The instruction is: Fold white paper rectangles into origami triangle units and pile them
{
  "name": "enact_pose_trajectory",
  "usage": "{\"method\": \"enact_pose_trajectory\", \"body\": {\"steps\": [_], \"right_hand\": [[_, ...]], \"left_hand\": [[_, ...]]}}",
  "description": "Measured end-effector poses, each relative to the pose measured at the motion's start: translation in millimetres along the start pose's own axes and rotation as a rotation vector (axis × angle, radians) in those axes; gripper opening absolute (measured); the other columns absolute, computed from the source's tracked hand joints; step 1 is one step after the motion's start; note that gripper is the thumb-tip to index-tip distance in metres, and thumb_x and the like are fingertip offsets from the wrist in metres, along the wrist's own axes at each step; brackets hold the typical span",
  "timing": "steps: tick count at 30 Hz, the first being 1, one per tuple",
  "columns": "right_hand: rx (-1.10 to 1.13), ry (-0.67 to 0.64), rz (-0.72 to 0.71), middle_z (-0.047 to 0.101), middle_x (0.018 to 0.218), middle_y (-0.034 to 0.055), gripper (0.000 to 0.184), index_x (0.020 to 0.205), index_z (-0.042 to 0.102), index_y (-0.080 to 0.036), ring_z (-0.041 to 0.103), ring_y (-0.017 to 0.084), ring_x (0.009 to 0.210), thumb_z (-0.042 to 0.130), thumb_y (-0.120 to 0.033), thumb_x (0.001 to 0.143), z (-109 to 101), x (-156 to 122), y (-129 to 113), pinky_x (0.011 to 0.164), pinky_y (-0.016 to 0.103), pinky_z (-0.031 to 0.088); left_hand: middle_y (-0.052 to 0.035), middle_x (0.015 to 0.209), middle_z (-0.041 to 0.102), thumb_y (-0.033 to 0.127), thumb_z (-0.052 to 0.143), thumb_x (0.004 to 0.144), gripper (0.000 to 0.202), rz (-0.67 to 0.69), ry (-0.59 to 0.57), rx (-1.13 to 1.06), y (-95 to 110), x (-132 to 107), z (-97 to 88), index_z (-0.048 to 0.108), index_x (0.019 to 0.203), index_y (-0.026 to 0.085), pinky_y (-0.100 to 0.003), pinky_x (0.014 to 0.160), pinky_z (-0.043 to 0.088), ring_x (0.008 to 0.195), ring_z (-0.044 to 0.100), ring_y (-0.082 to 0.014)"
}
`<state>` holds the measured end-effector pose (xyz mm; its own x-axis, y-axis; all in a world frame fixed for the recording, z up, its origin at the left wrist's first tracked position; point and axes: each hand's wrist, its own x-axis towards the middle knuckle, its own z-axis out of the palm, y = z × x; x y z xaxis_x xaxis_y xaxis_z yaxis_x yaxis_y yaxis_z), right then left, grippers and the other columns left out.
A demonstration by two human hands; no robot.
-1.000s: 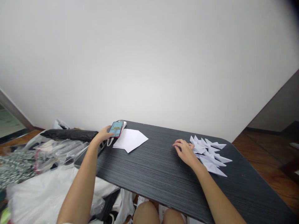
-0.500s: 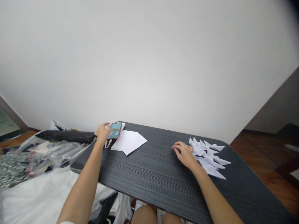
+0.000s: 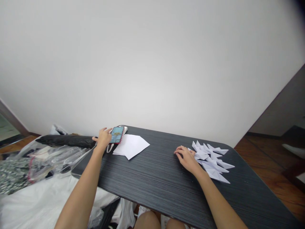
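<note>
At the table's far left, my left hand [image 3: 104, 138] has its fingers apart, with the index fingertip at the left edge of a smartphone [image 3: 116, 135] whose screen is lit. Some white paper sheets [image 3: 133, 145] lie partly under the phone's right side. My right hand [image 3: 187, 158] rests on the dark table, its fingers loosely bent and the thumb apart from them. Right beside it, a cluster of several folded white paper boats [image 3: 214, 163] stands in overlapping rows. The nearest boats are partly hidden behind my right hand.
The dark wood-grain table [image 3: 152, 181] meets a white wall [image 3: 152, 63]. Plastic bags [image 3: 47, 197] and a long black wrapped bundle [image 3: 66, 140] lie left of the table. A white strap [image 3: 109, 148] loops by the phone. Brown wooden floor [image 3: 267, 156] shows at right.
My left hand has opened wider, its fingers spreading and the thumb stretching out to the left beside the phone. My right hand has hardly moved; the view has shifted slightly.
</note>
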<state>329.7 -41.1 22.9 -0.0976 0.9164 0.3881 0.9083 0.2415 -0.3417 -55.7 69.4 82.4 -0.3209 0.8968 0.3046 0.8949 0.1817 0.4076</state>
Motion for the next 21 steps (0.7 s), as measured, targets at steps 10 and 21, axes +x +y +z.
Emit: {"method": "enact_pose_trajectory", "body": {"steps": [10, 21], "right_hand": [[0.042, -0.04, 0.029, 0.055, 0.095, 0.0043, 0.026, 0.078, 0.061, -0.024, 0.047, 0.02, 0.092, 0.035, -0.022, 0.078, 1.5, 0.3, 0.0, 0.075, 0.039, 0.023], [0.033, -0.045, 0.029, 0.055, 0.093, 0.0052, 0.027, 0.079, 0.062, -0.024, 0.047, 0.021, 0.091, 0.035, -0.024, 0.077, 1.4, 0.9, -2.6, 0.074, 0.038, 0.026]], "left_hand": [[-0.0049, 0.106, 0.055, 0.013, 0.035, 0.072, 0.031, 0.236, 0.012, -0.067, 8.4, -19.4, -9.4, 0.064, 0.082, 0.019, -0.037, 0.087, 0.032, 0.097, 0.049, -0.0208], [-0.0157, 0.12, 0.044, 0.049, 0.045, 0.072, 0.053, 0.869, -0.351, 0.049, 51.3, -88.3, 25.6, 0.051, 0.109, 0.011, -0.035, 0.089, 0.033, 0.108, 0.042, -0.0263]]}}
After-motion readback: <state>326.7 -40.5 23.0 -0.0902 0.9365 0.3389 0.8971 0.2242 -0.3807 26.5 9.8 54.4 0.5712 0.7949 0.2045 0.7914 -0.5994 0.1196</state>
